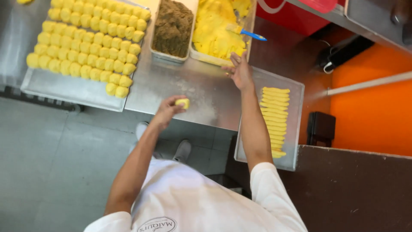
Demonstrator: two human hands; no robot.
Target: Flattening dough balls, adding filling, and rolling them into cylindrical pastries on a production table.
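We are gripping a dough ball (pixel 183 103) in our left hand (pixel 168 111), right hand (pixel 240 71) unclenched near the dough tub (pixel 201 55); left tray (pixel 73 88) mostly filled.

Single head-worn view, steeply downward from above the person, fairly near, over the steel table (pixel 206 92) and floor.

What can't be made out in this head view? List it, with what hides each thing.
- Yellow dough tub: its top is cut off by the upper edge.
- Blue scraper: its blade is sunk in the dough.
- Dough piece: partly covered by the left hand, so its shape is unclear.
- Right hand: seen from the back, palm hidden.
- Left tray: its top end runs out of frame.
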